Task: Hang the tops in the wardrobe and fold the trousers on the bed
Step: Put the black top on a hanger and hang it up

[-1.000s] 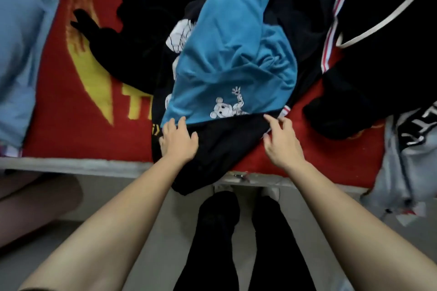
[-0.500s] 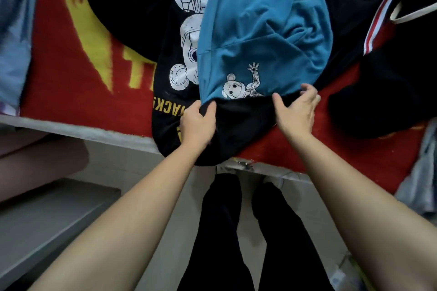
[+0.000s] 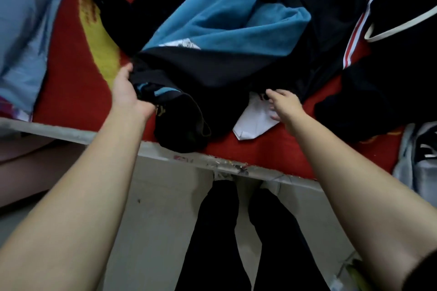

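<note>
Left hand (image 3: 125, 94) now grips the black top (image 3: 212, 73) bunched — right hand (image 3: 286, 106) has let go, fingers loose.

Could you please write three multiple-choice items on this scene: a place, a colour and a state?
1. Where does the blue garment lie? A on the floor; B on the black garment; C on a chair.
2. What colour is the blanket mainly? A red; B green; C white.
3. What is the left hand doing? A resting flat; B gripping the black garment; C hanging free.
Key: B, it drapes over that garment; A, red shows all around; B, its fingers curl into the cloth.
</note>
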`<state>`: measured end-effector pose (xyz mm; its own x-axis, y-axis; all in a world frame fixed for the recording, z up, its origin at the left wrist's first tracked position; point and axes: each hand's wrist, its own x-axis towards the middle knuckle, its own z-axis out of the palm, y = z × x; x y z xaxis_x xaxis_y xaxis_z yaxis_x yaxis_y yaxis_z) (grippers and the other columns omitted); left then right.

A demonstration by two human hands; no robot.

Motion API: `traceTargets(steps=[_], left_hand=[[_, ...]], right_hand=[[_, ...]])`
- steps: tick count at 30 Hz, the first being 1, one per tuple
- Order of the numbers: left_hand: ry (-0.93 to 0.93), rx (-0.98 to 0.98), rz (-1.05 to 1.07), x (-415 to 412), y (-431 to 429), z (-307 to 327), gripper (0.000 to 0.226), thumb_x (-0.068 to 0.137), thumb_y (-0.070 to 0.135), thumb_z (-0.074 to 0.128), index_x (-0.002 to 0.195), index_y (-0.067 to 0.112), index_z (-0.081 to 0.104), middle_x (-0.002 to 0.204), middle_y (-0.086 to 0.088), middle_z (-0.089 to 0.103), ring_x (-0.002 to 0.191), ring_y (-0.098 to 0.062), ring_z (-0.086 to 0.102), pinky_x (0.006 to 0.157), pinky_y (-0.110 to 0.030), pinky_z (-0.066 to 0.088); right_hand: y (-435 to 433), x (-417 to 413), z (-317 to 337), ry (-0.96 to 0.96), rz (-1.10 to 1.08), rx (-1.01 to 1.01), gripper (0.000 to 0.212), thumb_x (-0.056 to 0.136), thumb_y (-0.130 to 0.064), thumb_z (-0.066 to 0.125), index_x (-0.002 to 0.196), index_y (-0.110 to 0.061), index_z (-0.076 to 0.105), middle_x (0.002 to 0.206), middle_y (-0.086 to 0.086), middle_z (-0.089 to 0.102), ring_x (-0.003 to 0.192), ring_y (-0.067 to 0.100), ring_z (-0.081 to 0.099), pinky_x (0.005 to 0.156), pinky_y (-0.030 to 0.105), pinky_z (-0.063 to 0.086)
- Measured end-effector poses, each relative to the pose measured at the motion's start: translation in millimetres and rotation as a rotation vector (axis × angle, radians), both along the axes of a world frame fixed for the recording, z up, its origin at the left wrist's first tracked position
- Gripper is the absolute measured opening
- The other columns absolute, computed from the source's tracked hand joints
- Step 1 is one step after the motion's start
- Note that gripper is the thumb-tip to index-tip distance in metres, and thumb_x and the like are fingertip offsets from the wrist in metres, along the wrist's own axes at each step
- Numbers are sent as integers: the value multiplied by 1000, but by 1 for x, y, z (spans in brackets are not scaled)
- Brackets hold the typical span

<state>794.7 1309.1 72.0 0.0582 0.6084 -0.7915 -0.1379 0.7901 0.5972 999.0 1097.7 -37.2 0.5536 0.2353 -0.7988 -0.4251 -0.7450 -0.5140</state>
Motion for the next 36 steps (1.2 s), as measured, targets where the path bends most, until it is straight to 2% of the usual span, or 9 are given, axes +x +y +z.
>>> traceTargets(steps=[2, 4, 10, 17, 19, 22, 27, 31, 36], left_hand=[[146, -99, -90, -12, -12, -12, 27, 97, 31, 49, 104, 15, 69, 92, -9, 75, 78, -27, 74, 71, -37, 57], [188, -193, -163, -18, -29, -17, 25, 98, 32, 52, 100, 15, 70, 87, -10, 76, 71, -26, 74, 63, -34, 56], [30, -185, -195, -15, -38, -4, 41, 100, 43, 48, 117, 12, 68, 109, -13, 73, 92, -27, 73, 81, -39, 59], [-358, -47, -236, -4, -14, 49, 58, 87, 14, 47, 141, -6, 46, 148, -22, 43, 137, -36, 42, 114, -45, 32], [-434, -8, -310, -4, -16, 61, 61, 81, 5, 40, 140, -6, 45, 146, -22, 43, 139, -37, 39, 116, -44, 28], [-493, 129, -351, 7, -14, 76, 59, 80, -13, 30, 134, -2, 49, 137, -23, 53, 130, -38, 50, 111, -46, 39], [-274, 515, -284, 31, 25, 101, 45, 78, -20, 48, 119, -3, 57, 106, -20, 66, 95, -33, 63, 93, -48, 51], [12, 894, -258, 31, 58, 115, 17, 77, 5, 68, 93, 11, 67, 85, -3, 70, 80, -16, 61, 77, -35, 51], [494, 774, -389, 16, 44, 72, 32, 79, 32, 67, 54, 23, 50, 52, 17, 43, 55, 0, 35, 53, -28, 29]], right_hand=[[2, -14, 1, 156, 28, 61, 72, 95, -31, 64, 155, -17, 27, 137, 8, 54, 93, 16, 62, 72, 31, 52], [2, -32, -1, 213, 52, 96, 86, 91, -29, 71, 157, -24, 15, 147, 8, 46, 109, 22, 61, 80, 36, 55], [20, -89, 4, -201, 66, 182, 95, 74, -35, 82, 142, -14, 20, 143, 16, 35, 131, 30, 44, 111, 41, 39], [53, -122, 20, -40, 123, 293, 127, 68, -40, 90, 154, -17, -1, 158, 13, 14, 143, 22, 24, 111, 22, 18], [58, -111, 26, -80, 48, 277, 116, 75, -35, 85, 155, -16, 4, 155, 16, 25, 141, 25, 31, 113, 26, 24], [64, -67, 43, -277, 130, 158, 52, 94, -18, 59, 143, -12, 44, 139, 13, 56, 130, 27, 51, 106, 27, 35], [82, 21, 131, -857, 38, 341, 35, 90, -14, 49, 120, -5, 63, 115, 14, 65, 110, 20, 60, 93, 14, 36], [100, 58, 208, -1285, -316, 736, 27, 87, -8, 52, 113, -3, 58, 104, -3, 58, 100, -16, 52, 93, 2, 32], [75, 54, 187, -1195, -22, 462, 35, 85, -13, 47, 115, -10, 64, 111, 9, 64, 106, 8, 57, 94, 15, 39]])
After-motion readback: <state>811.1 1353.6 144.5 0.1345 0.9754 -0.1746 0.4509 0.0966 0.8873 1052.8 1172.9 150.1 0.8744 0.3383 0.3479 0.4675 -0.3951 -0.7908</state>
